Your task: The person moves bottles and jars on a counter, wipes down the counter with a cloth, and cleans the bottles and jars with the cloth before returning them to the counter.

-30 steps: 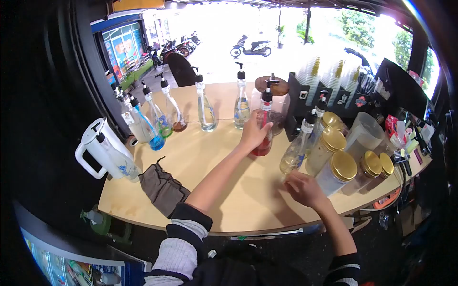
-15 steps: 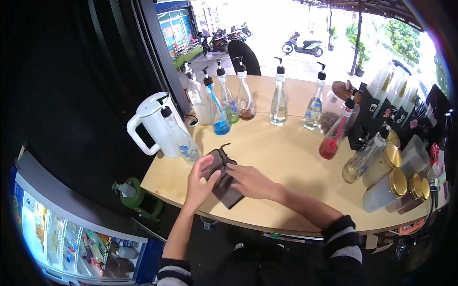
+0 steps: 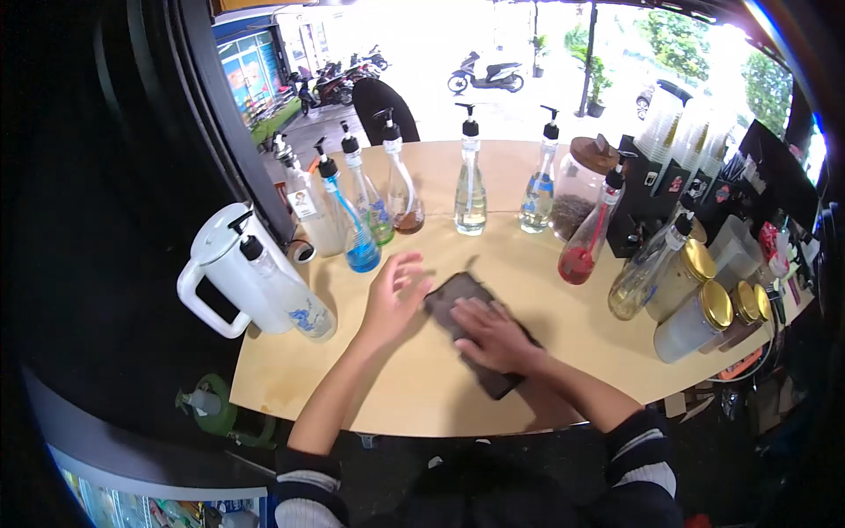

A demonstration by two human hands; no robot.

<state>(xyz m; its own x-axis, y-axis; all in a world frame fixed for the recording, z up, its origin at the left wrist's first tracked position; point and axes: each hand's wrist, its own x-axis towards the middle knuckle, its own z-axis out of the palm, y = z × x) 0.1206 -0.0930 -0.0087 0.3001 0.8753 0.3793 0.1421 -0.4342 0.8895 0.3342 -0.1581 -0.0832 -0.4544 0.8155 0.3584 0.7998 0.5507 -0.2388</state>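
A dark grey-brown folded cloth (image 3: 449, 304) lies on the light wood table (image 3: 290, 378). My right hand (image 3: 495, 334) rests flat on top of it with the fingers stretched out. Just left of the cloth, my left hand (image 3: 393, 295) is raised with fingers apart, holding nothing. Beyond the hands stand several pump bottles, among them one with blue liquid (image 3: 362, 253), one with clear liquid (image 3: 471, 207) and one with red liquid (image 3: 577, 260).
At the left stand a white jug (image 3: 233, 273) and a pump bottle with a blue print (image 3: 308, 312). Gold-lidded jars (image 3: 691, 326) line the right side, before a black holder with plastic cups (image 3: 660, 128). A wooden-lidded jar (image 3: 576, 198) stands near the back right.
The cloth has slid right across the table under my right hand. My left hand has shifted slightly right and stays beside it. The whole view has turned right.
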